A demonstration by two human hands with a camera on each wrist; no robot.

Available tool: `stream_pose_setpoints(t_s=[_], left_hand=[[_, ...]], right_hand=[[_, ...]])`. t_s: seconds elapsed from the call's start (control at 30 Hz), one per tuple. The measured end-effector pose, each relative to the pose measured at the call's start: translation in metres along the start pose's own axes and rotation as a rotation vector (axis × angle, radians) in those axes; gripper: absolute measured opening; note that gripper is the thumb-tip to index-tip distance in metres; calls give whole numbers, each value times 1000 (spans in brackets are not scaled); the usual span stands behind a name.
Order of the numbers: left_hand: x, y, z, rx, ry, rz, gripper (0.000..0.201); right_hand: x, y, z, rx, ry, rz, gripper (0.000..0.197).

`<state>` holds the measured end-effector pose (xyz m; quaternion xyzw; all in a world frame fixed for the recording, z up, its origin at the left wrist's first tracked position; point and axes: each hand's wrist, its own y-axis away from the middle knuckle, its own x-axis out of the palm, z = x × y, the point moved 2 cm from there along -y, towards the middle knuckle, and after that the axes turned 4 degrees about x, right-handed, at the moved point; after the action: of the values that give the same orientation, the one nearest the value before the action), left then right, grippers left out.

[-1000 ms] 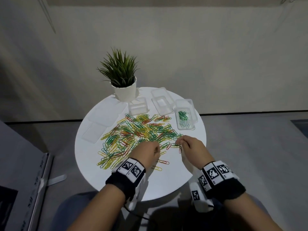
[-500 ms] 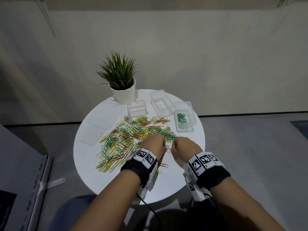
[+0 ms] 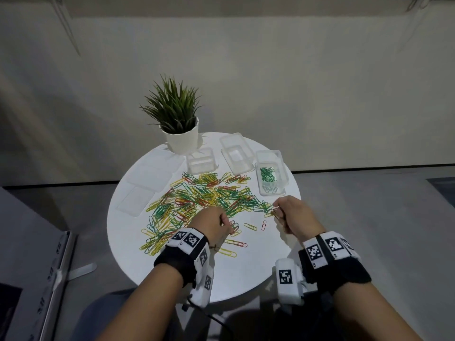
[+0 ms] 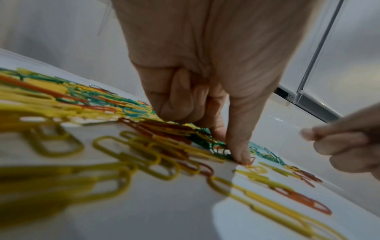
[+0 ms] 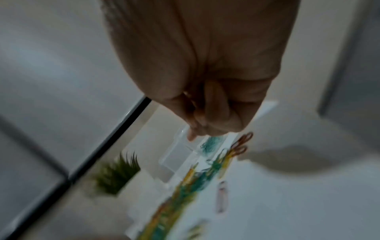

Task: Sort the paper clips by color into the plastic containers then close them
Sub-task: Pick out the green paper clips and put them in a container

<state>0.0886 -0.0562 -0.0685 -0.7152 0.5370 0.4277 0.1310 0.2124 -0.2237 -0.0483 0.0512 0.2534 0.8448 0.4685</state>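
Observation:
A heap of yellow, green and red paper clips [image 3: 209, 195] covers the middle of the round white table [image 3: 246, 271]. Three clear lidless containers stand behind it: left [image 3: 200, 163], middle [image 3: 237, 156], and right [image 3: 270, 174], which holds green clips. My left hand [image 3: 225, 223] is at the heap's near edge, fingers curled, thumb and forefinger tips [image 4: 242, 155] pinching down on a red clip. My right hand [image 3: 277, 210] hovers just in front of the right container, its fingers curled; red clips [image 5: 241, 142] hang from its fingertips. The right wrist view is blurred.
A potted plant [image 3: 181, 134] in a white pot stands at the back left of the table. Clear lids [image 3: 147, 178] lie flat on the left side. Loose clips [image 3: 263, 225] are scattered between my hands. A grey floor surrounds the table.
Half a second ago the hands were close together at the heap's near edge. Now they have parted: the right hand has moved right, the left has drawn back a little.

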Motion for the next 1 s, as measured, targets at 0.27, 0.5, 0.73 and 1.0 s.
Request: stream_pose_setpoints(t_s=[0.27,0.5,0.73,1.0], left_hand=[[-3,4,8,8,-20,6,15],[-8,7,7,16,-49,-7,9],[-9,12,11,-12,105,24,11],[-27,27,10,-3,419,-96,14]], right_hand=[[13,-6,-17,-234,1066,-165,32],[15,-2,-2,-310,948,-189,29],[15,0,9,-255,1033,-145,10],[31,-15,8,-313,1085,-6,8]])
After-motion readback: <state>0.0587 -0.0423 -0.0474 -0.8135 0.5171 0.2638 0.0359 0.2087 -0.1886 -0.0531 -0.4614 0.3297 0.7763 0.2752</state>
